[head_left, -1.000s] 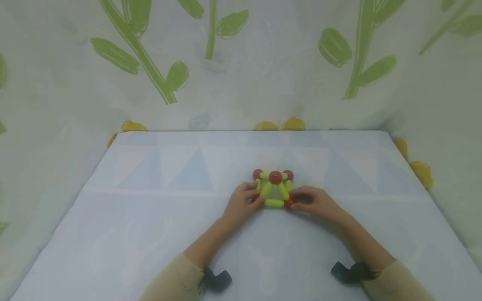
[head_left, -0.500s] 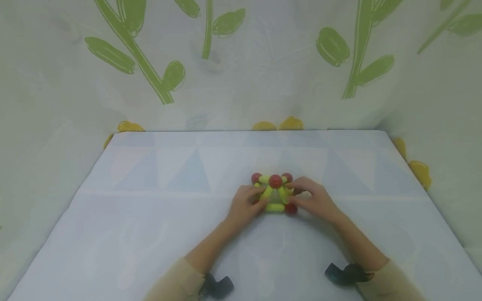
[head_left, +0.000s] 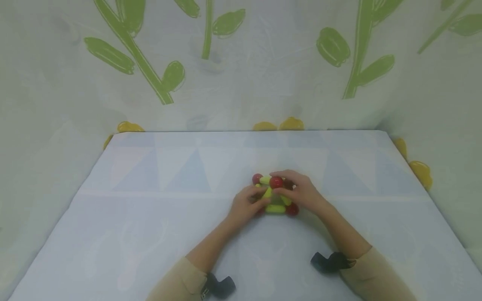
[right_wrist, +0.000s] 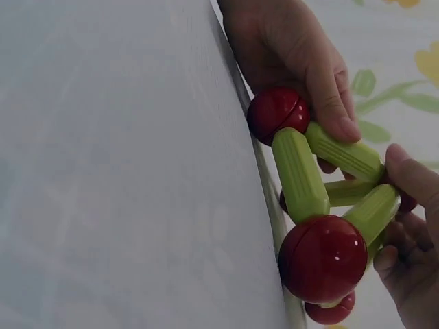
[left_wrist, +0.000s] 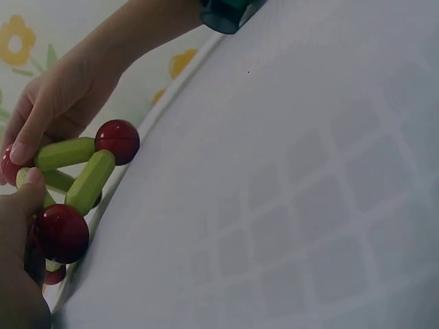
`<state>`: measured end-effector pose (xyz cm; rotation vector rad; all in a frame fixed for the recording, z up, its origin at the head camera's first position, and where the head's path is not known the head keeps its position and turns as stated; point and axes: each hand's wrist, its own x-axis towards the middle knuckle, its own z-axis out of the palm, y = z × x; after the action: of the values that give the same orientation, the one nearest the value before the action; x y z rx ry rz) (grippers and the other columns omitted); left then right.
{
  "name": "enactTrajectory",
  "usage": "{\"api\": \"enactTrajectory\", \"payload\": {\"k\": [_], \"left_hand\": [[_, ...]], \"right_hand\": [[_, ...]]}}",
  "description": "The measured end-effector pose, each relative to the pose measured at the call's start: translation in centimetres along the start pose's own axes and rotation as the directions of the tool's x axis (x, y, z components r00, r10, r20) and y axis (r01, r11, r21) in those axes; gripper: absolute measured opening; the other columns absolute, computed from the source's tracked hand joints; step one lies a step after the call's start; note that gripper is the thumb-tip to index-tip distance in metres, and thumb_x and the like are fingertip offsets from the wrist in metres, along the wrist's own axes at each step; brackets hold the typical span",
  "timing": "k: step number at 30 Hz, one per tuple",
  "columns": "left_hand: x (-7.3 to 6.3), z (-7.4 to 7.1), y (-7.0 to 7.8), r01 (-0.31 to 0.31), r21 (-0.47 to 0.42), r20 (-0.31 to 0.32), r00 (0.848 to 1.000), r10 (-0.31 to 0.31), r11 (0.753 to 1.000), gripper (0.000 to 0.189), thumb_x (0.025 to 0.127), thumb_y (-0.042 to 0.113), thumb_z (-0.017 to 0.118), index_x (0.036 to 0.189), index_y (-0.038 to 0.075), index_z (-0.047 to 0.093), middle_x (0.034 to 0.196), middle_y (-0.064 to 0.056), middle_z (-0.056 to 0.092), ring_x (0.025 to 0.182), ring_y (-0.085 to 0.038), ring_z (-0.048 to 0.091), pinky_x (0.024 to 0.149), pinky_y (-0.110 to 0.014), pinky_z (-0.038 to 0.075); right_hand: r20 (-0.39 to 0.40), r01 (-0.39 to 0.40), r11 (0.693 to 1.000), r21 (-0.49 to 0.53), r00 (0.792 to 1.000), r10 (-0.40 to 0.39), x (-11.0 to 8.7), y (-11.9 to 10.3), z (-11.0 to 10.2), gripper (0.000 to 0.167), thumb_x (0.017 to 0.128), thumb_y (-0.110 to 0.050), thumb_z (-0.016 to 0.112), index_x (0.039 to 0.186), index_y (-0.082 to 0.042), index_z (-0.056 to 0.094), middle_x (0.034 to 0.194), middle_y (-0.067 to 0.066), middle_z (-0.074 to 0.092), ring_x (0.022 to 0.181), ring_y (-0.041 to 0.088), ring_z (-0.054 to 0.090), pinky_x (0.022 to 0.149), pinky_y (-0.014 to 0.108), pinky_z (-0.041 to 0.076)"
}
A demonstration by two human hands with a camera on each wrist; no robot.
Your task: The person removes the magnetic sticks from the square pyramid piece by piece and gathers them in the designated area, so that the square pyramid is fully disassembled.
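A small pyramid of yellow-green rods (head_left: 276, 208) and red balls stands on the table in the head view. My left hand (head_left: 244, 205) grips its left side, thumb lying along a slanted rod (right_wrist: 346, 152) beside the front-left ball (right_wrist: 278, 115). At the top, my right hand (head_left: 301, 192) pinches the apex red ball (head_left: 276, 182) between thumb and fingers. The front-right ball (head_left: 291, 209) is uncovered, and so is the back-left ball (head_left: 257, 179). Behind the right hand's fingers, the back-right ball is partly hidden.
The pale table (head_left: 150, 234) has a faint pattern of triangles. Fabric with green leaf prints (head_left: 173, 75) encloses it at the back and sides. Dark wrist mounts (head_left: 220, 286) sit at both beige sleeves (head_left: 376, 271).
My right hand has moved from the front-right ball up and left to the apex ball. The left hand has stayed on the left side, shifting slightly up the slanted rod.
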<state>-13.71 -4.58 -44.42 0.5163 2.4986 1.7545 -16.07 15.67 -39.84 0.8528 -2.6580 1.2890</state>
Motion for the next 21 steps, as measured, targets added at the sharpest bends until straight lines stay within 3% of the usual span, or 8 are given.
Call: {"api": "enactTrajectory", "payload": {"k": [4,7,11,15,21], "left_hand": [[-0.2,-0.1,0.0,-0.058,0.016,0.053,0.997,0.057,0.998,0.028,0.085,0.019,0.07,0.112,0.012,0.067,0.106,0.0,0.066,0.099,-0.013,0.059,0.086,-0.025,0.049],[-0.5,-0.2,0.0,-0.1,0.014,0.055,0.994,0.099,0.995,0.027,0.084,0.014,0.07,0.11,0.01,0.067,0.104,-0.002,0.066,0.097,-0.015,0.059,0.086,-0.026,0.05],[-0.7,-0.6,0.0,-0.062,-0.027,0.006,0.998,0.062,0.998,0.029,0.083,0.012,0.071,0.112,0.008,0.066,0.109,-0.005,0.066,0.105,-0.018,0.06,0.09,-0.027,0.05],[-1.0,-1.0,-0.2,-0.042,-0.052,0.009,0.999,0.043,0.998,0.029,0.082,0.012,0.071,0.111,0.006,0.066,0.108,-0.006,0.067,0.105,-0.019,0.061,0.091,-0.028,0.05],[-1.3,-1.7,-0.4,-0.121,-0.114,0.082,0.988,0.131,0.986,0.024,0.083,0.01,0.07,0.106,0.005,0.067,0.101,-0.007,0.067,0.098,-0.013,0.061,0.088,-0.027,0.051]], "right_hand": [[0.0,-0.017,1.0,0.009,1.0,0.017,0.1,0.2,-0.1,0.044,0.081,-0.014,0.074,0.122,-0.008,0.061,0.117,0.006,0.064,0.094,0.016,0.059,0.08,0.026,0.053],[0.006,-0.025,1.0,0.016,1.0,0.025,0.1,0.3,-0.3,0.044,0.081,-0.013,0.074,0.122,-0.008,0.061,0.116,0.005,0.064,0.091,0.015,0.058,0.078,0.024,0.052],[0.013,-0.012,1.0,0.021,1.0,0.012,0.1,0.4,-0.4,0.044,0.08,-0.011,0.074,0.122,-0.006,0.061,0.114,0.005,0.065,0.086,0.013,0.056,0.075,0.023,0.051],[0.02,-0.018,0.999,0.033,1.0,0.018,0.1,0.4,-0.6,0.044,0.08,-0.01,0.075,0.121,-0.007,0.061,0.114,0.005,0.065,0.086,0.013,0.056,0.076,0.022,0.051],[0.026,0.01,0.999,0.05,1.0,-0.011,0.1,0.4,-0.5,0.043,0.079,-0.009,0.075,0.12,-0.006,0.062,0.112,0.005,0.065,0.082,0.012,0.054,0.073,0.021,0.05]]}}
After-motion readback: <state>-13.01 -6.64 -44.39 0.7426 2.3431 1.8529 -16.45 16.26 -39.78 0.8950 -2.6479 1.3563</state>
